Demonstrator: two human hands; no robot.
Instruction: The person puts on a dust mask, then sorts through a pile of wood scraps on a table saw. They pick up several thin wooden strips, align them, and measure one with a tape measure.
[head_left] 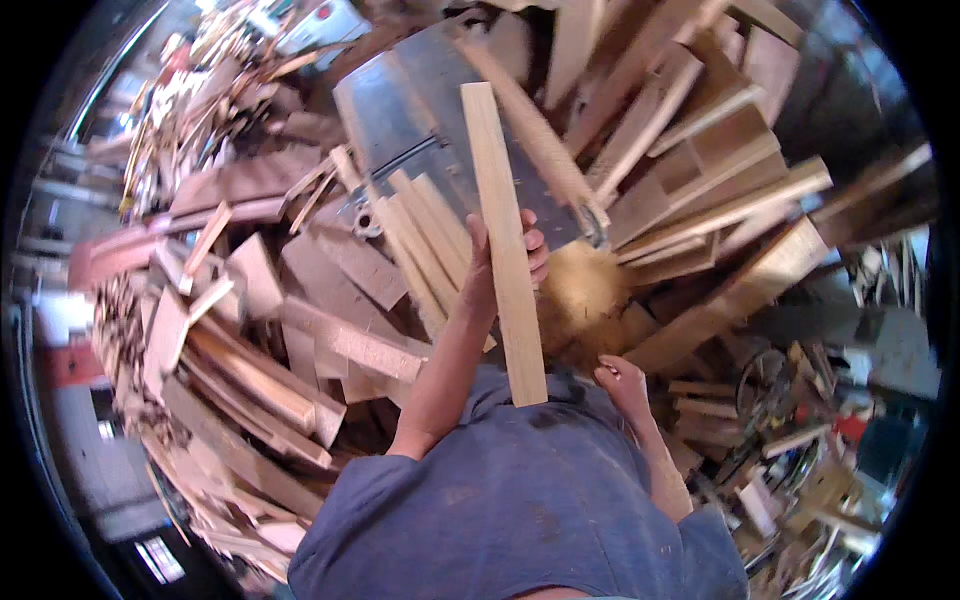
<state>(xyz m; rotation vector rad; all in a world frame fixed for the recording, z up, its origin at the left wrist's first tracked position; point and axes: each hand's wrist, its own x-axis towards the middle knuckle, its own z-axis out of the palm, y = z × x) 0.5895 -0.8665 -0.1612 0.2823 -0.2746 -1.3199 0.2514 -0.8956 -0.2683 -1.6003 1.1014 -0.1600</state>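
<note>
Fingers of the left hand (497, 262) grip a long wood strip (505, 240) above the saw desk (400, 100), uncut yet, while the right hand (622, 378) rests loosely curled.

left palm (490, 270) hidden behind wooden slat (505, 240) | far clutter blurred

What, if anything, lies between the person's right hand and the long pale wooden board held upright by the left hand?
Nothing visible does. The right hand hangs just right of the long pale wooden board's lower end, with only the blue shirt below; the left hand grips the board's middle.
</note>
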